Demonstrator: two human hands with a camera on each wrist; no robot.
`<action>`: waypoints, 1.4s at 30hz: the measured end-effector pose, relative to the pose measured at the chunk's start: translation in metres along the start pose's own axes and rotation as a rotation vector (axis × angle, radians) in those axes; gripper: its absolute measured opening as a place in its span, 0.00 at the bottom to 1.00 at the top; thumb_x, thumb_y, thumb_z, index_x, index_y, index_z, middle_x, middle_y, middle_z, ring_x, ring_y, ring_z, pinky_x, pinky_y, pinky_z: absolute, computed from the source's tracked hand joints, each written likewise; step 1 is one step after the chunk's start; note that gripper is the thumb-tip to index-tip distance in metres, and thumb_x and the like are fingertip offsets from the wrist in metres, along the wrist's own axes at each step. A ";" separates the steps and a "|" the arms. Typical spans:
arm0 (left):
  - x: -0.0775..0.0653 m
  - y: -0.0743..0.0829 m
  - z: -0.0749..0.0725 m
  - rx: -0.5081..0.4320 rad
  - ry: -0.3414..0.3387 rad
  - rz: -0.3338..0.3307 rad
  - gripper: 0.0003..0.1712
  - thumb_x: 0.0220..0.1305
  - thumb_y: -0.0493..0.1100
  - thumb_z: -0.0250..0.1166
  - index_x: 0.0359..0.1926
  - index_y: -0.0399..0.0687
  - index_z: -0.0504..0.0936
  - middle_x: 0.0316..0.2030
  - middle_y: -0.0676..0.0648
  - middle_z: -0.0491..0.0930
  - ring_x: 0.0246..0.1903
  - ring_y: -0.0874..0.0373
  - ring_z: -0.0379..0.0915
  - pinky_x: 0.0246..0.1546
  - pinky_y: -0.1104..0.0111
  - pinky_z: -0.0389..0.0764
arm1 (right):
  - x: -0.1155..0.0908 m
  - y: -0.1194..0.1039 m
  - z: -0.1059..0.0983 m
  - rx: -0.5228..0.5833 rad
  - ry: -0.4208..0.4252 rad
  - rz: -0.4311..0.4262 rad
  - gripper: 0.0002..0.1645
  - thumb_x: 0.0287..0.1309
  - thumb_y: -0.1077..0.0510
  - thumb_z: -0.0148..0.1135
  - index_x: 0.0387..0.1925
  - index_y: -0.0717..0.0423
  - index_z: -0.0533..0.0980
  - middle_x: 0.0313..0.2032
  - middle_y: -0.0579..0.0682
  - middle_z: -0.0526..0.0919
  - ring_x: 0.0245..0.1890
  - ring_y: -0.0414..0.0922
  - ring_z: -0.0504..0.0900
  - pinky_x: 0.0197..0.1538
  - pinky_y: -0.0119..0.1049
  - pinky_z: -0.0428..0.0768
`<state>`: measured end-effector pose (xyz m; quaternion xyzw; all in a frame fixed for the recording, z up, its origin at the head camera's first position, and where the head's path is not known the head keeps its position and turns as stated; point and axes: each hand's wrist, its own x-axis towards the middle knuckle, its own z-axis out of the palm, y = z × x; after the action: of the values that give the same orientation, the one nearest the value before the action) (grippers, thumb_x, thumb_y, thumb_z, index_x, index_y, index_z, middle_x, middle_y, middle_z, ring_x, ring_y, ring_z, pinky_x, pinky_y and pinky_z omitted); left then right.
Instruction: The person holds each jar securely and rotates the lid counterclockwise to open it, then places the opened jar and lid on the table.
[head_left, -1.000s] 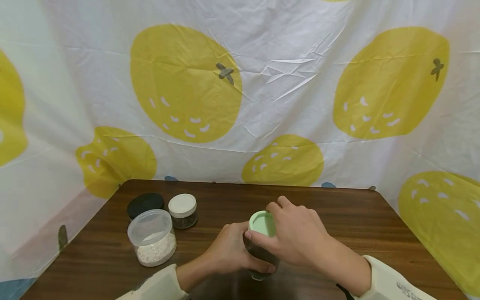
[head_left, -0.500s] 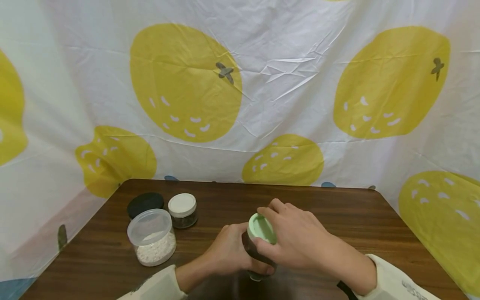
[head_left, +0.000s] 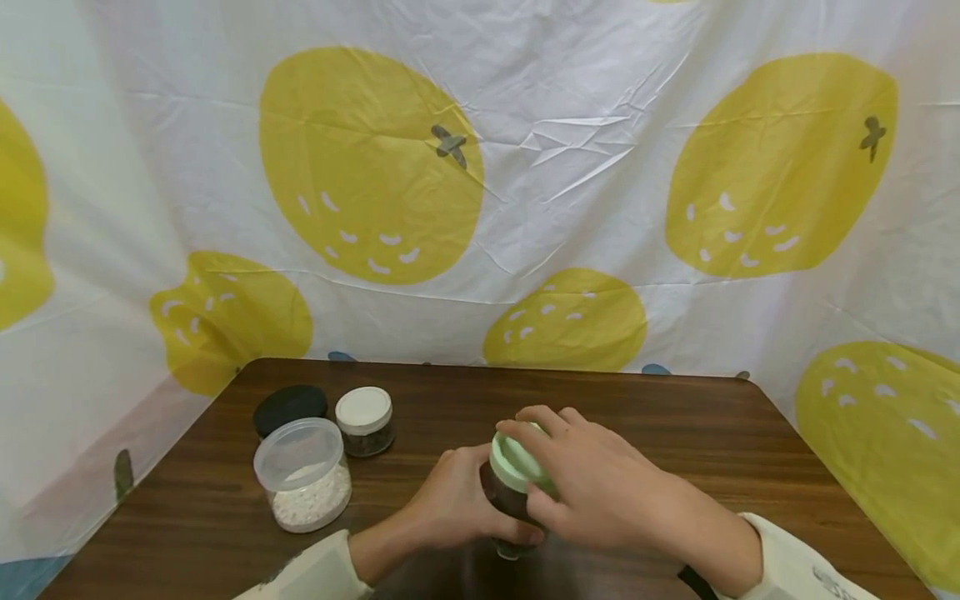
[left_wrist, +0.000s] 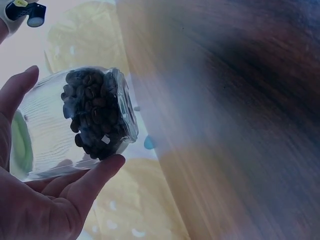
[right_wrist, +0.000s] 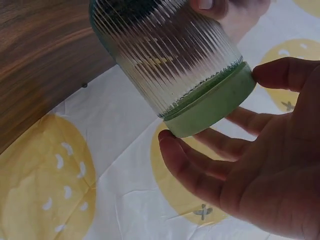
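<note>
A ribbed clear glass jar [right_wrist: 165, 60] with a pale green lid [right_wrist: 212, 105] is between both hands, slightly tilted in the head view. In the left wrist view, dark coffee beans [left_wrist: 95, 112] fill the bottom part of it. My left hand [head_left: 453, 500] grips the jar's body, thumb on the near side and fingers round the far side. On top, my right hand [head_left: 607, 492] holds the lid by its edge, with thumb and fingertips spread at its rim in the right wrist view.
At the left of the brown wooden table [head_left: 660, 425] stands an uncovered clear plastic tub [head_left: 303, 475] of pale flakes. Behind it are a black round lid [head_left: 291, 407] and a small jar with a white lid [head_left: 365, 412]. A lemon-print cloth [head_left: 570, 208] hangs behind.
My right hand has turned counterclockwise about the lid, its fingers moving left over the top and its thumb sliding right and down. The left hand keeps its grip, nearly still.
</note>
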<state>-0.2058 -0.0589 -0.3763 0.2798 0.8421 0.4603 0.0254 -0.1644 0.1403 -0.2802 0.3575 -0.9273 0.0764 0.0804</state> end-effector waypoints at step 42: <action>0.006 0.010 -0.005 0.032 0.014 0.019 0.35 0.38 0.66 0.83 0.50 0.65 0.83 0.42 0.66 0.85 0.42 0.71 0.82 0.43 0.71 0.82 | 0.021 -0.009 0.000 -0.078 0.093 0.282 0.33 0.59 0.28 0.61 0.49 0.50 0.79 0.37 0.48 0.76 0.19 0.43 0.71 0.24 0.38 0.72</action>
<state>-0.2072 -0.0553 -0.3644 0.2850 0.8469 0.4489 0.0106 -0.1737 0.1205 -0.2754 0.2163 -0.9659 0.0673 0.1257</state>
